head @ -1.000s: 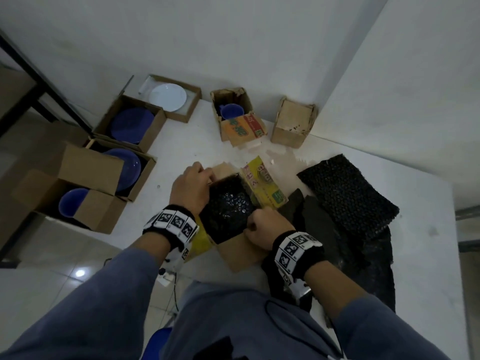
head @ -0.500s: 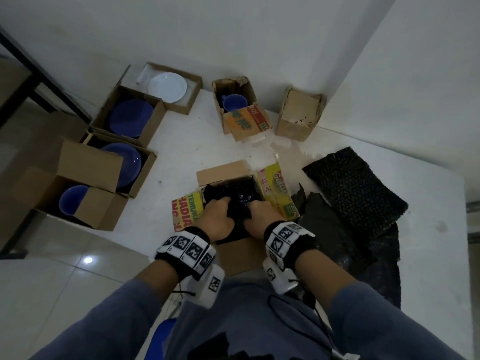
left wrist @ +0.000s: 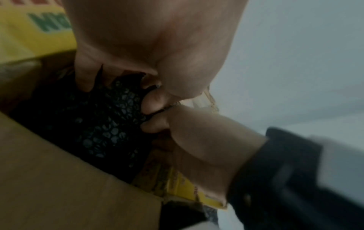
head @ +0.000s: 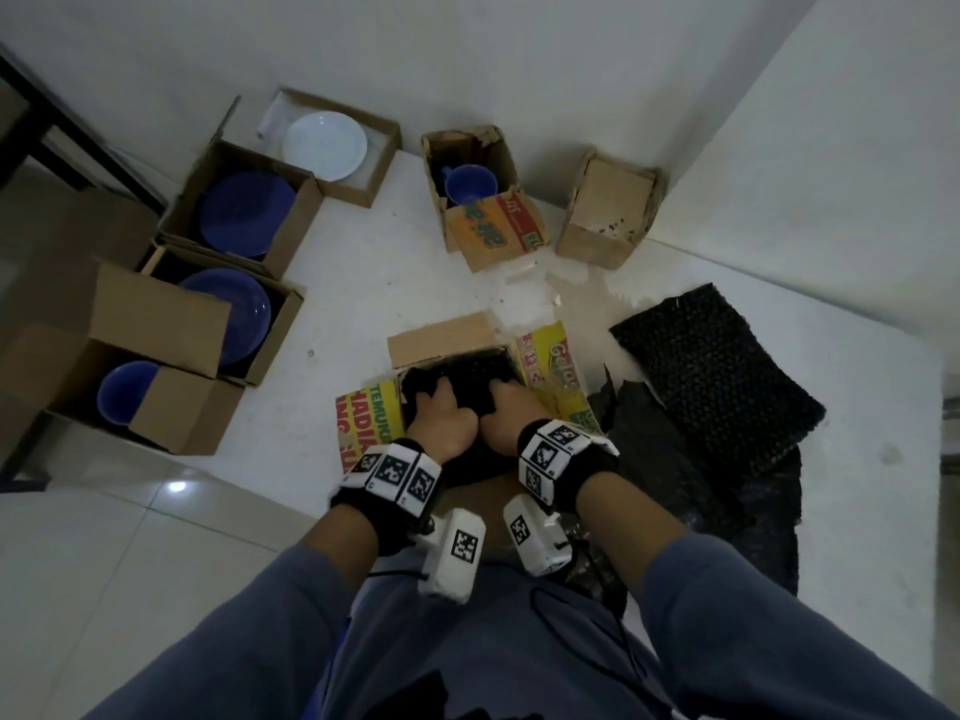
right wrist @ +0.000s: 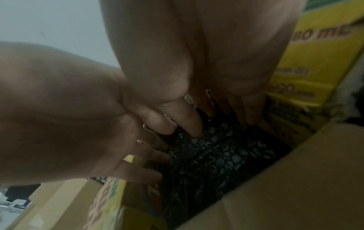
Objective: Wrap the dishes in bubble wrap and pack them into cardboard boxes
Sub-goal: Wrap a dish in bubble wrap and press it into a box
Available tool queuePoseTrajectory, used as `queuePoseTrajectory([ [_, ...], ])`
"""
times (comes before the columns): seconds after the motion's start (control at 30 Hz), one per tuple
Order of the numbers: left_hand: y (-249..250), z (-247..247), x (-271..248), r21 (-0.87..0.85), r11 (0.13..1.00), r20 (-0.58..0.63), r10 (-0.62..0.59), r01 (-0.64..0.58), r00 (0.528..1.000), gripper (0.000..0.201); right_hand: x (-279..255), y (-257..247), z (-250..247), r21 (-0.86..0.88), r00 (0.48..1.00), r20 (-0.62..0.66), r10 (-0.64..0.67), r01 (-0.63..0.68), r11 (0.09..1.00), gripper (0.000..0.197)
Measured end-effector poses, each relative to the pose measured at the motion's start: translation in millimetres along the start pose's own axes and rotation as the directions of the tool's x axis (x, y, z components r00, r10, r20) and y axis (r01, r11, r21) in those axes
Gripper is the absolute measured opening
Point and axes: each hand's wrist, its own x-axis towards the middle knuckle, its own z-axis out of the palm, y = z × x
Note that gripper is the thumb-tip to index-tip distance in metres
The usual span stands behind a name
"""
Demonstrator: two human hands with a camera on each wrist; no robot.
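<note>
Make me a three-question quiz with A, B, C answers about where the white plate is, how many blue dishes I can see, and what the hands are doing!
1. Where is the round white plate?
A. on bare floor
B. in an open cardboard box at the back
C. in a hand

2. How many blue dishes show in the boxes?
A. one
B. two
C. four

3. What are the left hand and right hand doing?
A. pressing the black bubble-wrap bundle into the yellow printed cardboard box
B. hanging idle
C. lifting a cup

Answers: B, a box surrounds the plate; C, two plates and two cups; A, both hands are on the bundle.
</note>
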Motion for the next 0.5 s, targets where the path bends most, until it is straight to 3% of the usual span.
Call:
queuePoseTrajectory([
  [0.23,-5.6,-1.0,10.1,0.093,0.994,-0.044,0.052,-0.048,0.998,0.068,2.0,-6.3,5.7,-0.146,0.997,0.069,0.023,-0.013,0.989,0.069],
  [0.3,-7.9,-2.5,10.7,0.106,0.990,-0.036,0.101,-0.097,0.994,0.068,-0.8,-10.5,9.9,-0.277,0.998,0.005,-0.066,0.064,0.959,0.061],
  [0.4,-5.5,-7.1,9.3,0.210,0.969,-0.047,0.143,-0.130,0.989,0.062,5.1,-16.3,12.7,-0.437,0.959,-0.043,-0.281,0.235,0.868,0.054],
  [0.5,-0.8,-12.4,8.3,0.354,0.918,-0.015,0.193,-0.176,0.981,0.061,14.4,-10.3,8.1,-0.431,0.967,0.018,-0.255,0.238,0.871,0.066],
])
